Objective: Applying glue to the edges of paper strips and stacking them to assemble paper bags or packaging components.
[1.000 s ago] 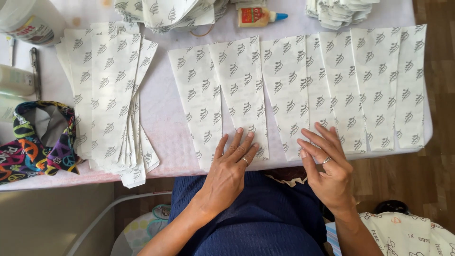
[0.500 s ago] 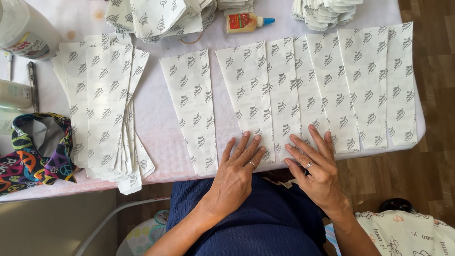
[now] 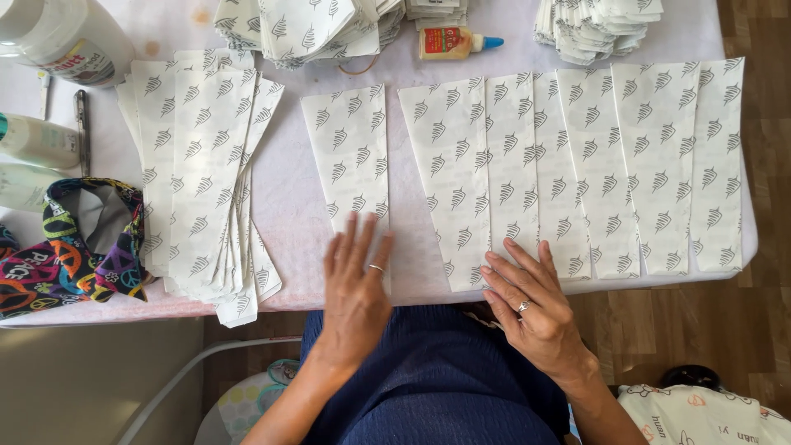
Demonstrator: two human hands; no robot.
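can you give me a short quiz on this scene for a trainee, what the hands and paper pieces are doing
1. True or false: the left hand lies flat on the lone paper piece, which is set apart from the overlapping row.
2. Which thing lies at the far edge of the table, above the row? A. scissors B. glue bottle C. stapler
3. Fill in: the right hand presses the near end of the ______ piece of the row.

Key
1. True
2. B
3. leftmost
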